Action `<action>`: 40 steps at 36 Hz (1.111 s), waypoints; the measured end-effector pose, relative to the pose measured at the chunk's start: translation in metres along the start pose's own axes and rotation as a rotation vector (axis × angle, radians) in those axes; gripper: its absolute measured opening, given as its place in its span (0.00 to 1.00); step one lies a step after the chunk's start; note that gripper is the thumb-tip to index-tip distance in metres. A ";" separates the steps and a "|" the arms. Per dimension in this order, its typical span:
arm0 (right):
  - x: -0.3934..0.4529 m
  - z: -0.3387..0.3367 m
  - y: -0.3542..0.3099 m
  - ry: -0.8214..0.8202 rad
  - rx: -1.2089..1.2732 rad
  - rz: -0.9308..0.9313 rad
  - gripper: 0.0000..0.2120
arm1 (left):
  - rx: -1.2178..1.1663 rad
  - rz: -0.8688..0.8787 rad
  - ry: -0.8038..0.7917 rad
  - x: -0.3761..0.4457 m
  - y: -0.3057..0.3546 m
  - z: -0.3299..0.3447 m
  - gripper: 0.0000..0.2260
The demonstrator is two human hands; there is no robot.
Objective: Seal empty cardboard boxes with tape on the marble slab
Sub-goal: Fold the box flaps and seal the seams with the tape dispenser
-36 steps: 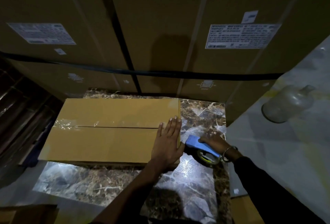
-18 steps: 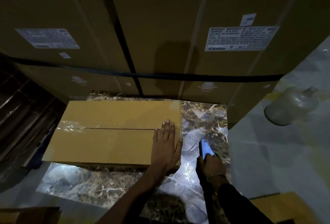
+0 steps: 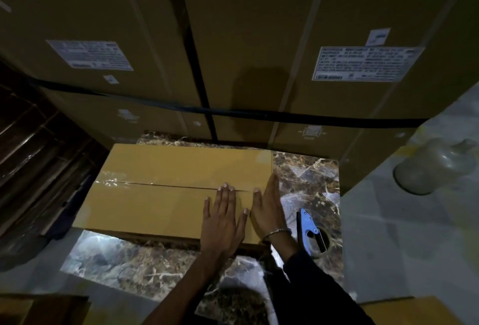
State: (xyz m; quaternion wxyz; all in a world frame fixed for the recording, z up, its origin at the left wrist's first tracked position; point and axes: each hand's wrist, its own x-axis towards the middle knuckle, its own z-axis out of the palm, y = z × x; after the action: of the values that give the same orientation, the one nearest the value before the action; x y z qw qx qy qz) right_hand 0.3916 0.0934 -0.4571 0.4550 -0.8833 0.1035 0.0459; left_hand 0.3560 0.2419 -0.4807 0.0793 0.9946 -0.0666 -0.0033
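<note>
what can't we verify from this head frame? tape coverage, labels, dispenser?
- Tape along the seam of the box: head view, glare shows at its left end only; the left hand and right hand cover its right end.
- Text on the shipping label: too small and blurred.
- Tape dispenser: dim, roll partly behind the right forearm.
- Bottle: blurred, near the frame edge.

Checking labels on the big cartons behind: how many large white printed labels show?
2. One label sits on the left carton, the other label on the right carton. Smaller stickers aside; others may be hidden.
</note>
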 end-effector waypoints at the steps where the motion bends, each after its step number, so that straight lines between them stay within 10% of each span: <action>1: 0.000 0.005 0.000 -0.010 -0.018 0.024 0.34 | -0.001 -0.005 0.000 0.000 0.001 0.000 0.32; 13: 0.009 -0.017 0.017 -0.175 -0.093 0.267 0.51 | -0.038 -0.054 0.060 -0.001 0.007 -0.006 0.30; 17: 0.015 -0.017 0.015 -0.013 0.033 0.342 0.31 | -0.088 -0.001 0.141 -0.005 0.009 -0.007 0.23; 24: 0.007 0.010 0.006 0.014 0.117 0.328 0.34 | -0.040 0.190 -0.037 0.015 0.026 -0.007 0.29; 35: 0.002 0.015 -0.002 0.115 -0.074 0.299 0.34 | -0.063 -0.225 -0.051 -0.001 -0.038 -0.015 0.35; 40: -0.002 0.030 -0.025 0.356 -0.429 0.054 0.29 | -0.058 -0.145 -0.095 -0.002 -0.051 -0.024 0.35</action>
State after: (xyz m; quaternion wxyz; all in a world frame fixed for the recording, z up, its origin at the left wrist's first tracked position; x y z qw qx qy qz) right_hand 0.3958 0.1323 -0.4541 0.2310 -0.9505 0.1932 -0.0769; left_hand 0.3615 0.2961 -0.4656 0.1045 0.9928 0.0021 -0.0582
